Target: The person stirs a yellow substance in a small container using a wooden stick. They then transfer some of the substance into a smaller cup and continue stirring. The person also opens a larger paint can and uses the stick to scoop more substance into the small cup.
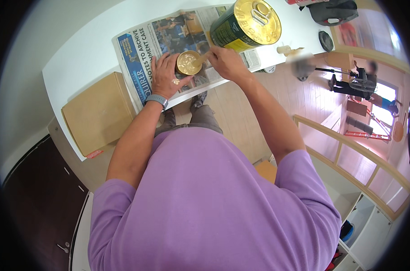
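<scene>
My left hand is wrapped around the side of a small open can, steadying it on the newspaper. Inside the can is a creamy tan, paint-like paste. A light smear of similar colour marks the back of that hand. Closed on a flat wooden stick, my right hand keeps the stick's far end over or in the can; the exact depth is hard to see. Just beyond stands a large green tin with a gold lid and a wire handle.
Newspaper covers part of the white table. A cardboard box lies at the left. At the right are a small pale bottle, a black lid and a grey bag. Another person is far right, near a red ladder.
</scene>
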Demonstrator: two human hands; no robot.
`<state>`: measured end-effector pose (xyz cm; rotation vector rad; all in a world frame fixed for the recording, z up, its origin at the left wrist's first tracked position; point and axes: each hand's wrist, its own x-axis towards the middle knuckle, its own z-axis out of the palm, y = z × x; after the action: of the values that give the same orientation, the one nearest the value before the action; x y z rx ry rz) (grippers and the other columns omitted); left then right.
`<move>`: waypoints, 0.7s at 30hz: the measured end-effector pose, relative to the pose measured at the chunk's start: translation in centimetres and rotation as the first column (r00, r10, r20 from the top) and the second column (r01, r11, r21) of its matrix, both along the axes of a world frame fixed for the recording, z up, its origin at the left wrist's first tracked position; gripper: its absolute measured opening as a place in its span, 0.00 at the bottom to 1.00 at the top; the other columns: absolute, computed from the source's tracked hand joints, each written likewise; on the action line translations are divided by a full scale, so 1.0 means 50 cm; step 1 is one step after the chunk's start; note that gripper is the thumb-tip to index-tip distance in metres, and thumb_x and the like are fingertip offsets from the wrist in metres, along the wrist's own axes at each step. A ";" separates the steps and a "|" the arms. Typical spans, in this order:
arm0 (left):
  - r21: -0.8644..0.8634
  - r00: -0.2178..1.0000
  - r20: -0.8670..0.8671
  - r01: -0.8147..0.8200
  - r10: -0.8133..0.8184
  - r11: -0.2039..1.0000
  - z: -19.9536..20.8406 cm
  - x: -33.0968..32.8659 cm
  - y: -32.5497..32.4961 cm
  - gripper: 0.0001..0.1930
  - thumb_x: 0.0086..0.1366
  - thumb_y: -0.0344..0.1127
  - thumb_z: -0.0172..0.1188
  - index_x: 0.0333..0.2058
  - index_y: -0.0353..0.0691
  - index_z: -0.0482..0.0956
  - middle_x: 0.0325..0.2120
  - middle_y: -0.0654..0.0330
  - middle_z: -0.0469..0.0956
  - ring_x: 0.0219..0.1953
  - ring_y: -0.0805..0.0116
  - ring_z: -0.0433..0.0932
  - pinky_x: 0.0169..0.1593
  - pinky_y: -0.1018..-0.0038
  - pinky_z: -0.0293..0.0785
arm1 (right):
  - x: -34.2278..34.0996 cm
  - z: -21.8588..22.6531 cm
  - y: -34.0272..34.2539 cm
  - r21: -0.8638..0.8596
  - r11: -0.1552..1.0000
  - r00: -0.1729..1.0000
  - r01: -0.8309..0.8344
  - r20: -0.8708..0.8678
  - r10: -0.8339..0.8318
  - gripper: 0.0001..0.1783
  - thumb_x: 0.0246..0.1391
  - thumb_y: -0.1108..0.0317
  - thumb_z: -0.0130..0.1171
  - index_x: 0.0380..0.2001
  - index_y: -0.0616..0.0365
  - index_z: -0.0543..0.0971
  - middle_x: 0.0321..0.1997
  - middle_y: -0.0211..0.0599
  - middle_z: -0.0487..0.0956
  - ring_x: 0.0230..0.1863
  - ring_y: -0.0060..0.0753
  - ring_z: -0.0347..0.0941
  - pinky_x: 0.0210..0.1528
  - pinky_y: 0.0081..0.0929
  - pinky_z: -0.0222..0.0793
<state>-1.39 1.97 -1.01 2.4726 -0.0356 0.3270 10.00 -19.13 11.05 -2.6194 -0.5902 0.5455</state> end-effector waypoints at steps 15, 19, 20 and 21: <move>0.017 0.986 -0.133 0.108 -0.105 0.994 0.082 -0.005 0.061 0.62 0.53 0.62 0.81 0.78 0.35 0.58 0.74 0.39 0.64 0.78 0.44 0.60 0.80 0.49 0.49 | -0.060 -0.010 -0.042 0.164 0.919 0.933 0.359 -0.029 -0.359 0.32 0.66 0.43 0.66 0.61 0.56 0.81 0.40 0.53 0.89 0.44 0.58 0.87 0.48 0.50 0.80; -0.364 0.964 -0.206 0.085 -0.169 0.928 0.243 0.048 0.103 0.54 0.56 0.49 0.82 0.76 0.36 0.63 0.70 0.40 0.71 0.73 0.41 0.68 0.77 0.54 0.59 | -0.139 -0.011 -0.130 0.182 0.862 0.881 0.473 -0.132 -0.455 0.29 0.67 0.44 0.64 0.58 0.57 0.83 0.43 0.56 0.88 0.45 0.61 0.85 0.49 0.53 0.80; -0.200 0.971 -0.204 0.085 -0.127 0.976 0.278 0.059 0.103 0.51 0.56 0.46 0.82 0.74 0.36 0.66 0.70 0.41 0.71 0.72 0.42 0.68 0.77 0.53 0.59 | -0.164 -0.013 -0.153 0.173 0.851 0.866 0.496 -0.166 -0.471 0.28 0.67 0.45 0.64 0.57 0.58 0.83 0.43 0.57 0.87 0.45 0.61 0.85 0.49 0.54 0.80; -0.030 0.979 -0.192 0.068 -0.072 0.997 0.297 0.062 0.106 0.49 0.56 0.43 0.82 0.73 0.36 0.68 0.70 0.42 0.72 0.72 0.42 0.68 0.76 0.53 0.60 | -0.188 -0.017 -0.176 0.148 0.865 0.876 0.480 -0.144 -0.461 0.28 0.66 0.46 0.65 0.57 0.57 0.84 0.44 0.57 0.87 0.46 0.61 0.85 0.50 0.54 0.79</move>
<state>1.72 7.26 13.82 2.4624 -0.0375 0.0565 0.61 -27.91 10.21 -2.4180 0.0463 0.4412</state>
